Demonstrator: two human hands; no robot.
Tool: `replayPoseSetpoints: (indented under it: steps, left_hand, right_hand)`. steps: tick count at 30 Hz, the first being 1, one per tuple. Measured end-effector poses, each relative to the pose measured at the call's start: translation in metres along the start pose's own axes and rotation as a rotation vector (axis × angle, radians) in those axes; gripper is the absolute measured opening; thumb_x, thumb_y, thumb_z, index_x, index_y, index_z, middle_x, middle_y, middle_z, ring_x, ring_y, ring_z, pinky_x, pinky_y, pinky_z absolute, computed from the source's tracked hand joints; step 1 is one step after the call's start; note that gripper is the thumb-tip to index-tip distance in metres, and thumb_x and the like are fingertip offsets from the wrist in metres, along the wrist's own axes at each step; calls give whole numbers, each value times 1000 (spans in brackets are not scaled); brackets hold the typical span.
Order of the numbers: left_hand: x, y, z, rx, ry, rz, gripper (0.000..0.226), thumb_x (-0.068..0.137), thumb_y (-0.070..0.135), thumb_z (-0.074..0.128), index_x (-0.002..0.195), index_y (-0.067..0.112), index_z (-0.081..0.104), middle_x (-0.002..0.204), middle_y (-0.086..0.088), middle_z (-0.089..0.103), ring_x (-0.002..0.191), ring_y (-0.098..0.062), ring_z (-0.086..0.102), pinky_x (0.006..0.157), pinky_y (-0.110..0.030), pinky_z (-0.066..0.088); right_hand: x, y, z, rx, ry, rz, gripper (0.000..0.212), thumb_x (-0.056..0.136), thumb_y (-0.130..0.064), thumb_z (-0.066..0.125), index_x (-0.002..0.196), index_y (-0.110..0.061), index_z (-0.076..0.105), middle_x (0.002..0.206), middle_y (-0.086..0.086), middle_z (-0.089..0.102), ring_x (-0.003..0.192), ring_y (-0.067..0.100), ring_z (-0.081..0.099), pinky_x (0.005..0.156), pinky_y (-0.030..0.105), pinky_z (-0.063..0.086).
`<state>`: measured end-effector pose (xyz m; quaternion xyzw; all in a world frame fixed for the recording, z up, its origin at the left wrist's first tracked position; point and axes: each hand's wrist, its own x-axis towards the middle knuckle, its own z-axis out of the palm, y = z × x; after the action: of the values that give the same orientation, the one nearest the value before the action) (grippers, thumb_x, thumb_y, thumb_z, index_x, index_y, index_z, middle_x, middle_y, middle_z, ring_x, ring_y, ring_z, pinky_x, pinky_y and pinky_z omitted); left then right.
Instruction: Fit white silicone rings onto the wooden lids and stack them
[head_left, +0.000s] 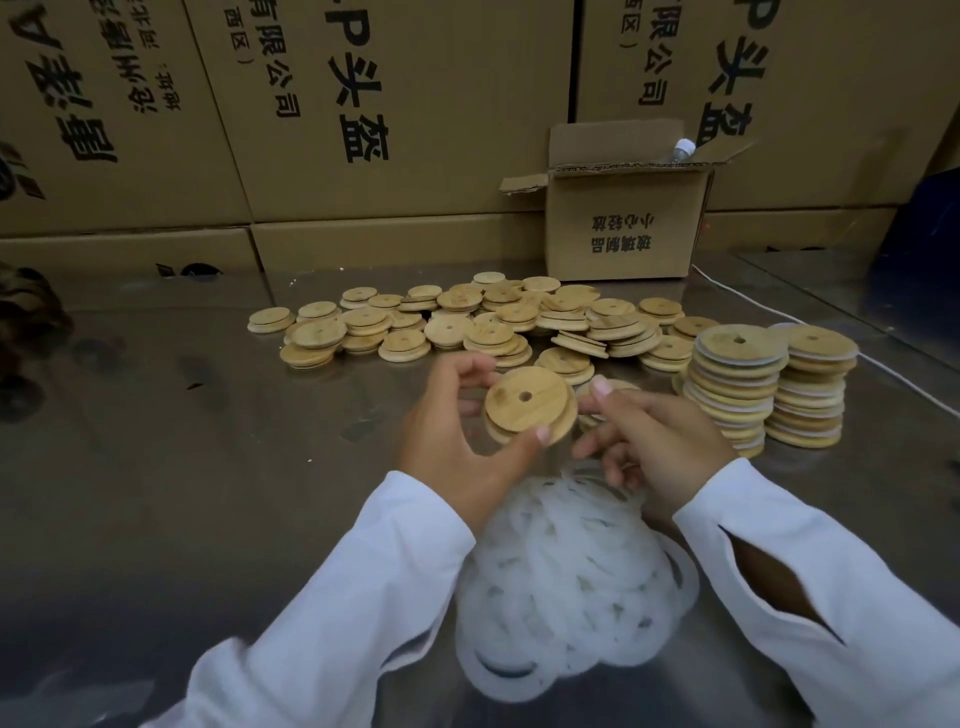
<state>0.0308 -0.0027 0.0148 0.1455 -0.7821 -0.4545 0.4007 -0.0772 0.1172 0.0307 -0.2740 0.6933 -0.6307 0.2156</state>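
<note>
Nearest, a heap of white silicone rings (566, 587) lies on the shiny metal table (182, 441), between two forearms in white sleeves (337, 597) that reach in from the lower corners and meet above the heap.

The left hand (457, 441) is raised just beyond the rings, palm turned inward. It grips a wooden lid (524, 402) by the rim, with the thumb on the lower right edge and the curled fingers (467, 371) on the upper left edge. The lid is held clear of the table, tilted so that its flat face and small off-centre hole point up toward the camera.

The right hand (649, 441) hovers just beside the lid's right edge with its thumb pointing up close to the rim. Its other fingers are loosely bent above the heap and blurred, so I cannot tell whether they pinch a ring or hold nothing.

Further right, two tall stacks of ringed lids (737, 395) stand side by side and touching, with white bands showing between the wooden discs. Beyond the hands, many loose lids (467, 322) are strewn in an overlapping spread across the table.

Behind that spread sits a small open carton (623, 228) with printed characters, and a capped bottle (683, 150) pokes out of its top. A white cable (769, 306) trails from the carton along the table to the right. Large printed cardboard boxes (389, 104) form a wall along the far edge.
</note>
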Motion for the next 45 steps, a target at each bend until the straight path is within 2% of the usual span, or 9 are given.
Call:
replayPoseSetpoints:
  steps: [6, 11, 16, 19, 22, 29, 33, 39, 45]
  left_hand:
    - [-4, 0, 3, 143, -129, 169, 55, 60, 33, 74, 103, 44, 43, 110, 21, 53, 102, 4, 52, 88, -19, 45]
    - [0, 4, 2, -215, -148, -209, 70, 48, 22, 82, 105, 38, 44, 112, 14, 57, 97, -5, 60, 75, -16, 51]
    - [3, 3, 1, -615, -187, -490, 11, 73, 15, 65, 80, 7, 64, 70, -7, 71, 64, -16, 67, 61, -27, 58]
    - [5, -1, 1, -558, -151, -518, 8, 84, 9, 58, 77, 6, 62, 67, -5, 69, 62, -17, 67, 59, -27, 58]
    - [6, -3, 0, -529, -128, -528, 11, 86, 10, 58, 76, 7, 62, 66, -4, 70, 62, -16, 67, 62, -29, 58]
    - [6, -6, 1, -467, -118, -492, 11, 86, 14, 59, 75, 11, 62, 66, 1, 69, 64, -16, 64, 62, -28, 54]
    - [5, -6, 2, -439, -108, -472, 10, 86, 15, 59, 77, 12, 62, 64, 5, 69, 63, -13, 63, 59, -25, 52]
    - [4, -4, 2, -458, -84, -438, 9, 85, 13, 59, 77, 11, 61, 65, 4, 69, 63, -11, 65, 61, -27, 55]
    - [9, -1, 0, -650, -2, -579, 7, 90, 12, 53, 88, 6, 56, 93, -17, 65, 70, -26, 68, 53, -29, 58]
  right_hand:
    - [1, 1, -4, -27, -25, -1, 18, 82, -23, 61, 66, -18, 67, 64, 19, 54, 43, 18, 43, 40, 20, 32]
    - [-1, 1, -2, 16, -43, -76, 10, 83, -17, 60, 76, -14, 66, 48, 3, 53, 39, 9, 46, 41, 14, 36]
    - [-3, 2, 1, -13, -77, -140, 5, 84, -22, 58, 84, -17, 62, 50, -4, 56, 42, 9, 50, 49, 22, 37]
    - [0, 9, -4, -374, 48, -238, 14, 83, -36, 56, 89, -24, 56, 63, -3, 61, 59, 12, 55, 58, 26, 43]
    - [5, 16, -12, -832, 81, -283, 6, 85, -33, 56, 88, -29, 55, 73, -8, 59, 74, 14, 55, 66, 28, 44]
    - [10, 25, -18, -1081, 56, -259, 17, 82, -32, 62, 97, -31, 71, 102, 0, 55, 109, 21, 44, 83, 28, 41]
    - [11, 21, -18, -961, 55, -177, 4, 77, -31, 69, 78, -31, 73, 71, -19, 45, 91, 12, 49, 72, 22, 37]
    - [9, 17, -13, -787, 53, 27, 27, 79, -18, 66, 56, -32, 60, 61, -16, 54, 68, 8, 52, 56, 18, 37]
    - [1, 0, -12, -331, 123, -251, 22, 84, -6, 59, 68, -21, 57, 69, -8, 58, 62, -2, 55, 58, 6, 41]
